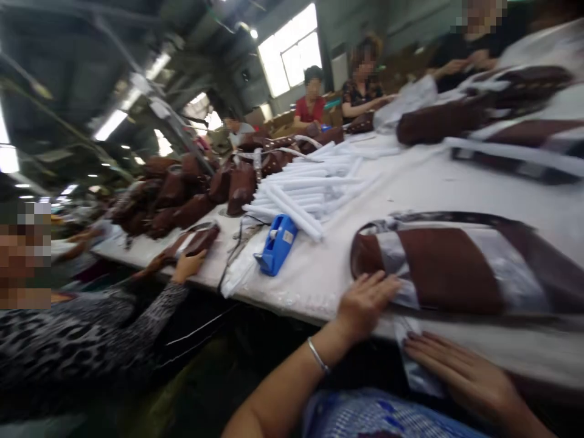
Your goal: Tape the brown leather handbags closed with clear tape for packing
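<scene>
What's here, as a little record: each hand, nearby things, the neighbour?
Left hand: flat at the near left end of a long brown leather-like bag banded in translucent plastic
Right hand: flat against a thin translucent strip at the edge of the white tabletop
Nearby tool: blue plastic tape dispenser
Pile: slim white rods, material unclear
Neighbour: grey-black patterned sleeve, hand on a brown item

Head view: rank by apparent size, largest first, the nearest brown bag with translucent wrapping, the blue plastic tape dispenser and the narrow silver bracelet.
1. Brown bag, by far
2. Blue tape dispenser
3. Silver bracelet
</scene>
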Tool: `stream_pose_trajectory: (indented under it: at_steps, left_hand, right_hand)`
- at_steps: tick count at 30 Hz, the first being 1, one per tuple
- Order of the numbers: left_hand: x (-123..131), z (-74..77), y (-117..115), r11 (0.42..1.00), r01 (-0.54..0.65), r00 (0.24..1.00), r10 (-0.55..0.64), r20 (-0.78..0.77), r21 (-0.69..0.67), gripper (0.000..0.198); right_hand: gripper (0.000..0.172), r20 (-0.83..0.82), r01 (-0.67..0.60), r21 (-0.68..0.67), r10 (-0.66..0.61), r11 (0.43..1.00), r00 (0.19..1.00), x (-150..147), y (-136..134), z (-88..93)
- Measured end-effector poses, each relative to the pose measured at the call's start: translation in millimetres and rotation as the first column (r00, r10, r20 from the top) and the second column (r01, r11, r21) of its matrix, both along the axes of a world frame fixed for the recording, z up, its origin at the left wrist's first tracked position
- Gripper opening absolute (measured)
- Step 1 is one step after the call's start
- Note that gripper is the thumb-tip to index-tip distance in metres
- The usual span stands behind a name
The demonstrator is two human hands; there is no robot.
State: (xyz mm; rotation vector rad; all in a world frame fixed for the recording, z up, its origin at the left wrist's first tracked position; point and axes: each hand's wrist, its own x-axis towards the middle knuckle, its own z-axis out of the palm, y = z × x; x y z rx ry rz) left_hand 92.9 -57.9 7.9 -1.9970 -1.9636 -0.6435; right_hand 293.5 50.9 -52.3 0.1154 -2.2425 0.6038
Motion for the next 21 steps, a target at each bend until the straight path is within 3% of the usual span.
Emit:
stream_pose_trajectory:
  at_steps: [3, 9, 14, 21]
  left_hand:
    - [-6, 9.6, -1, 0.995, 0.088, 0.983, -0.081, 0.164, -0.037, 0.056]
    - [-2, 31.5, -7, 0.991, 0.113, 0.946, -0.085, 0.312, -0.073, 0.043]
    - [5, 17.0, 5, 0.995, -0.043, 0.953, 0.014, 0.304, 0.089, 0.025]
    - [0, -1.4, 9, 0.963, 0.022, 0.995, -0.048, 0.091, 0.267, 0.029]
  right_hand:
    - [0.047, 0.105, -0.023, 0.133, 0.009, 0.991, 0.994, 24, -6, 15.8]
    - [0.040, 0.086, 0.038, 0.107, -0.047, 0.993, 0.995, 11, -15, 29.2]
    - [0.037, 0.095, 0.030, 0.157, -0.046, 0.987, 0.994, 14, -16, 44.6]
    - [0.033, 0.070, 0.023, 0.202, -0.038, 0.979, 0.997, 10, -11, 64.8]
